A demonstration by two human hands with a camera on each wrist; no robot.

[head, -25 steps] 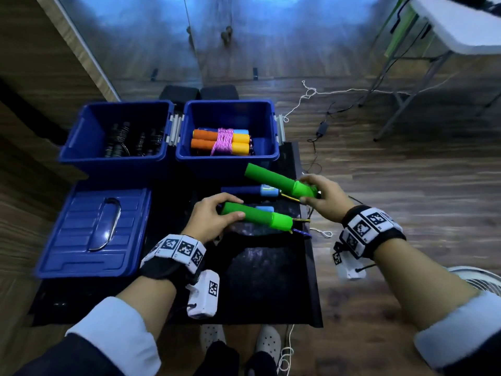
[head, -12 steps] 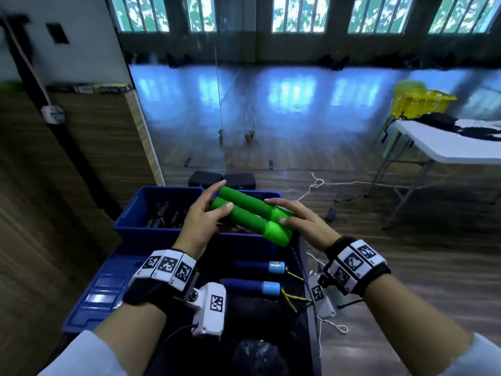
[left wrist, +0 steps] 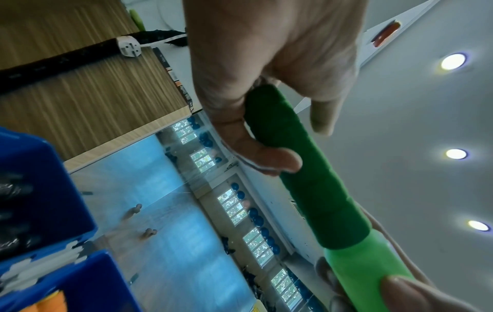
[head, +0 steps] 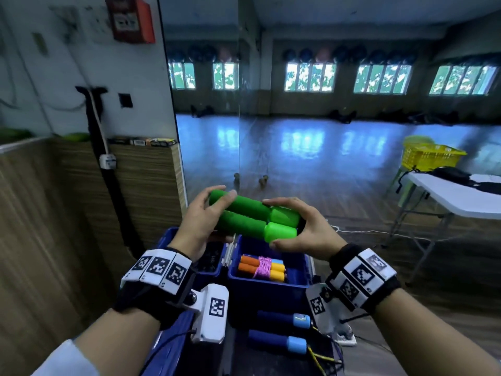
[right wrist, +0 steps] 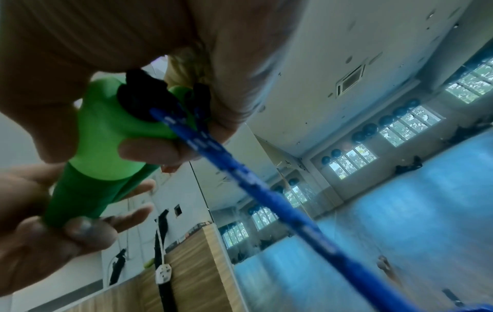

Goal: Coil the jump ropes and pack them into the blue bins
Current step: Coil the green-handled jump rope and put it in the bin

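nearest us, two blue handles [head: 279,332] lie on surface just before right blue bin [head: 267,291]. inside bin we see orange handles [head: 260,268] bound in pink rope. above bin, our left grip [head: 196,226] curls round dark ends of two green handles [head: 253,221] held side by side, level; right grip [head: 303,232] pinches their light caps. blue rope [right wrist: 253,179] runs out from caps.
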